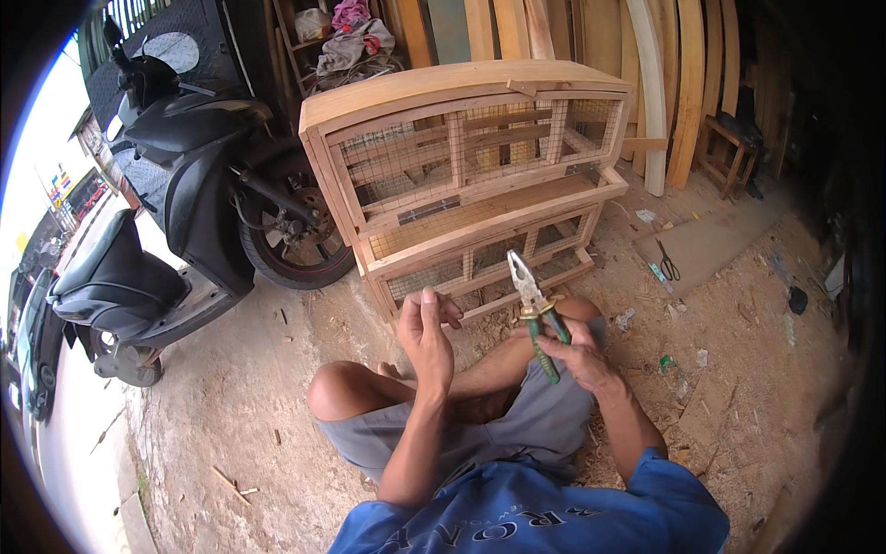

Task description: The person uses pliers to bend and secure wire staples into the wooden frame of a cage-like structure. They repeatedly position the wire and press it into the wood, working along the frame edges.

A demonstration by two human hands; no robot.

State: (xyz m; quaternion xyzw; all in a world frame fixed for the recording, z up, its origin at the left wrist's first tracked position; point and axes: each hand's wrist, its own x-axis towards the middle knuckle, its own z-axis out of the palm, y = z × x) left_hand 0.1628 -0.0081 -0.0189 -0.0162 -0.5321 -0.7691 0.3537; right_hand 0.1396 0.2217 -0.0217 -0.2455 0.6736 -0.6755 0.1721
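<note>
In my right hand (583, 360) is a pair of combination pliers (530, 297) with green handles. Their metal jaws point up and away from me, toward the cage. My left hand (426, 340) is raised over my lap with thumb up and fingers curled in; anything between them is hidden or too small to make out. Just beyond both hands stands a two-tier wooden cage (452, 90) with wire mesh panels in its front. Its lower tier juts out toward me, and neither hand visibly touches it.
A black motor scooter (198, 185) is parked at the left, its front wheel close to the cage. Planks (688, 92) lean upright behind. Scissors (666, 263) lie on a flat board (720, 242) at the right. Wood shavings and scraps litter the floor around my crossed legs.
</note>
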